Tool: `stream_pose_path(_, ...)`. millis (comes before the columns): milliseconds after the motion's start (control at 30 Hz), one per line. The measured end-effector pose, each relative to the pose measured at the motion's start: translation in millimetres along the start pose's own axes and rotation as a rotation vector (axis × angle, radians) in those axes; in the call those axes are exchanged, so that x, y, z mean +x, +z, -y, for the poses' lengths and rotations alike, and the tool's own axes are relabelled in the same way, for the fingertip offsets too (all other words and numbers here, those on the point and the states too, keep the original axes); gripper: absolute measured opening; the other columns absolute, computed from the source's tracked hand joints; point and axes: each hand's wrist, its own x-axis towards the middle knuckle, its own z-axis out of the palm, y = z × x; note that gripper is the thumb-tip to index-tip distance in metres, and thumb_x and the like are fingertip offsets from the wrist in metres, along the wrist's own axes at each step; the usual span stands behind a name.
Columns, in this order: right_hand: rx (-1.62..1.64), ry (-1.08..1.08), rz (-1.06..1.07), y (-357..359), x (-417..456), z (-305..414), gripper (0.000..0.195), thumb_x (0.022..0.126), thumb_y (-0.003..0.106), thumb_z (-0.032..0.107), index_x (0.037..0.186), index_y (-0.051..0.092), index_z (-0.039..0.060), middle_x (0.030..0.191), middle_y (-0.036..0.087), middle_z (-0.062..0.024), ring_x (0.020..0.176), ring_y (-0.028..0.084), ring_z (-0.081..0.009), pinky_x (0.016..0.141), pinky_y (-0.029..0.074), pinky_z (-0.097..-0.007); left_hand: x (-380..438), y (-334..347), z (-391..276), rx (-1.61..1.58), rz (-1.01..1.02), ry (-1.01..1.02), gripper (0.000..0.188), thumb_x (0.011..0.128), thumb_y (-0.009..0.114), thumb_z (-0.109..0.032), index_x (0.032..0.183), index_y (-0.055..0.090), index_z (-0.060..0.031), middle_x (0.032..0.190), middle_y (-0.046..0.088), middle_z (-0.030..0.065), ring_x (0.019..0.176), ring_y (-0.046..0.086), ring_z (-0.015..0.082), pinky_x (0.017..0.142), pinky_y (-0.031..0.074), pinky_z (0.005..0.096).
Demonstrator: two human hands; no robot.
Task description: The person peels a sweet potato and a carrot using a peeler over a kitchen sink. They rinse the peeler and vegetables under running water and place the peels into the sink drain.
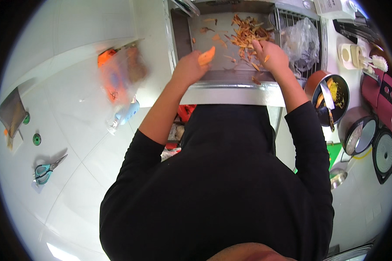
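My left hand (190,68) is over the near left part of a metal sink (212,75), closed around a peeled orange vegetable piece (206,56), perhaps a carrot or sweet potato, whose tip sticks out to the right. Further right, my right hand (271,56) is at the edge of a heap of orange and brown peelings (248,32) on the sink floor. Its thumb points to the heap, and the rest of its fingers are hidden, so I cannot tell whether it holds anything. A scrap of peel clings to it. Loose peelings lie scattered between the hands.
A wire rack (277,26) with a clear plastic bag (300,42) fills the sink's right side. Right of the sink are a pot (333,112) with a knife (327,94) across it and a rice cooker (357,130). An orange plastic bag (116,78) and scissors (49,169) are at left.
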Motion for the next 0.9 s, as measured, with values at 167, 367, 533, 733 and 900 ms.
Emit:
stream_pose_path(167, 0.047, -0.265, 0.210, 28.1, -37.6, -46.1, 0.063, 0.089, 0.075, 0.053, 0.125, 0.066, 0.0020, 0.122, 0.072, -0.0240, 0.113, 0.068, -0.0434, 0.098, 0.055, -0.0496, 2.3, 14.9, 2.8, -0.115, 0.027, 0.002, 0.063, 0.087, 0.083, -0.040, 0.130, 0.064, 0.0004, 0.114, 0.075, 0.0227, 0.108, 0.073, 0.0378, 0.093, 0.056, 0.0437)
stream_pose_path(367, -0.005, -0.187, 0.164, 44.2, -35.2, -53.6, 0.054, 0.084, 0.078, 0.040, 0.122, 0.068, 0.0039, 0.116, 0.072, -0.0213, 0.113, 0.069, -0.0404, 0.095, 0.056, -0.0492, 1.7, 36.3, 6.6, -0.369, 0.048, 0.014, 0.065, 0.085, 0.083, -0.033, 0.135, 0.061, 0.0023, 0.115, 0.074, 0.0212, 0.106, 0.073, 0.0330, 0.092, 0.055, 0.0410)
stream_pose_path(533, 0.035, -0.352, -0.061, -1.7, -35.7, 25.9, 0.044, 0.095, 0.061, 0.047, 0.093, 0.076, 0.0056, 0.098, 0.074, -0.0181, 0.094, 0.070, -0.0393, 0.082, 0.057, -0.0505, 4.0, 26.6, -7.4, -0.287, 0.141, 0.004, 0.050, 0.083, 0.082, -0.027, 0.121, 0.069, 0.0012, 0.105, 0.075, 0.0210, 0.098, 0.074, 0.0345, 0.087, 0.056, 0.0421)
stream_pose_path(733, -0.089, -0.631, -0.332, -5.4, -27.9, 76.5, 0.048, 0.103, 0.056, 0.045, 0.074, 0.076, 0.0123, 0.067, 0.067, -0.0080, 0.068, 0.069, -0.0333, 0.064, 0.056, -0.0491, -1.0, 11.3, -37.6, -0.118, 0.162, 0.032, 0.034, 0.081, 0.073, -0.019, 0.109, 0.071, 0.0012, 0.099, 0.074, 0.0253, 0.097, 0.072, 0.0427, 0.085, 0.056, 0.0477)
stream_pose_path(900, -0.412, -0.293, -0.188, -4.3, 10.3, 30.0, 0.052, 0.106, 0.053, 0.049, 0.075, 0.077, 0.0142, 0.073, 0.071, -0.0097, 0.073, 0.073, -0.0326, 0.065, 0.058, -0.0487, -4.7, 18.9, -5.4, -0.100, 0.089, 0.044, 0.037, 0.081, 0.069, -0.017, 0.114, 0.070, 0.0009, 0.103, 0.074, 0.0255, 0.100, 0.071, 0.0445, 0.087, 0.055, 0.0496)
